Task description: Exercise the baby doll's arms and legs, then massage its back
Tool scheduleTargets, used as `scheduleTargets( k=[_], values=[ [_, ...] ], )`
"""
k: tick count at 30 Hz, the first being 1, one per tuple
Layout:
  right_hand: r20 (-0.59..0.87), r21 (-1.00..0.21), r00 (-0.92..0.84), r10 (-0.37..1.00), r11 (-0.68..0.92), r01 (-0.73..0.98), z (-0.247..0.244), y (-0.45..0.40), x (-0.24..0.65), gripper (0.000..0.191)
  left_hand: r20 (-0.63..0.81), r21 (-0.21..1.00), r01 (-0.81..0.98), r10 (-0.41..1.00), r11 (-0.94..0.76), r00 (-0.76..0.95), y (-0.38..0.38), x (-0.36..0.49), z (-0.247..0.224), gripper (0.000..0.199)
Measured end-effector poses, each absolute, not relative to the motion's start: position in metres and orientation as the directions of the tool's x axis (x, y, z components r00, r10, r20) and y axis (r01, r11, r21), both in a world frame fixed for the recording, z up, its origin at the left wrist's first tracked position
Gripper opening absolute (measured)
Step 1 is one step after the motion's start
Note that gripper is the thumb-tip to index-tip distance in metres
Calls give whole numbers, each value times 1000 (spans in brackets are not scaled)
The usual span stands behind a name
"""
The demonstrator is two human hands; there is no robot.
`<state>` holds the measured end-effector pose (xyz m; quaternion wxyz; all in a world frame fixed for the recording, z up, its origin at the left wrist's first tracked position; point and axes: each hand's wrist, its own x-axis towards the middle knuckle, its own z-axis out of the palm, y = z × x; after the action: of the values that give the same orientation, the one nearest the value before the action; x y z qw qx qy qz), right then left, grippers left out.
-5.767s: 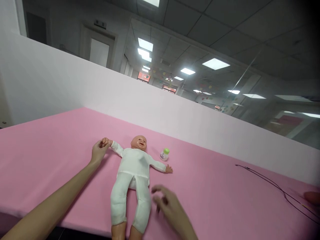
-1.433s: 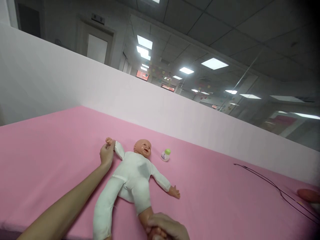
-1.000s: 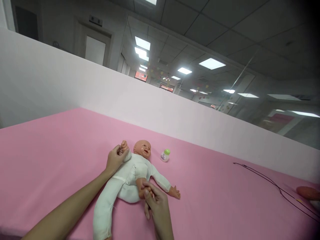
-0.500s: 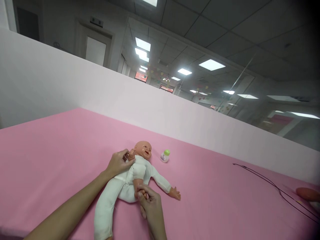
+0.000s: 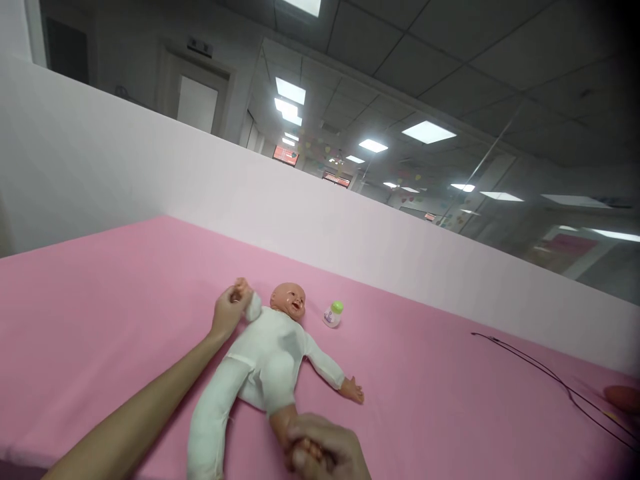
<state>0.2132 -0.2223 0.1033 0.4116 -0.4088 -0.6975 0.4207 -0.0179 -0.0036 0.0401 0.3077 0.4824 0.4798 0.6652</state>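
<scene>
A baby doll [image 5: 273,350] in a white long-sleeved suit lies on its back on a pink mat [image 5: 110,333], its vinyl head turned up and smiling. My left hand [image 5: 229,311] grips the doll's small vinyl hand [image 5: 242,288] above the head, on the left. At the bottom of the view, my right hand [image 5: 323,448] is closed around the doll's bare foot and lower leg. The doll's other leg lies bent out to the lower left. Its free arm stretches out to the right.
A small lotion bottle [image 5: 333,315] with a green cap stands just right of the doll's head. A thin black cable [image 5: 560,381] lies on the mat at the right, near a reddish object [image 5: 623,399] at the edge. A white partition wall [image 5: 300,200] runs behind the mat.
My right hand has drawn the doll's leg down and straight, away from its belly. My left hand has moved the doll's arm up and outward, off its chest and away from the head.
</scene>
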Motion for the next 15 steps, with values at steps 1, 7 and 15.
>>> scheduleTargets(
  k=[1, 7, 15],
  values=[
    [244, -939, -235, 941, 291, 186, 100, -212, 205, 35, 461, 886, 174, 862, -431, -213, -9, -15, 44, 31],
    [92, -996, -36, 995, 91, -25, 69, -170, 178, 49, 568, 704, 452, 816, -548, 104, -28, -9, 54, 29],
    [193, -979, -89, 977, 197, 47, 64, -226, 219, 42, 329, 942, 71, 865, -327, -379, -8, -7, 40, 38]
  ],
)
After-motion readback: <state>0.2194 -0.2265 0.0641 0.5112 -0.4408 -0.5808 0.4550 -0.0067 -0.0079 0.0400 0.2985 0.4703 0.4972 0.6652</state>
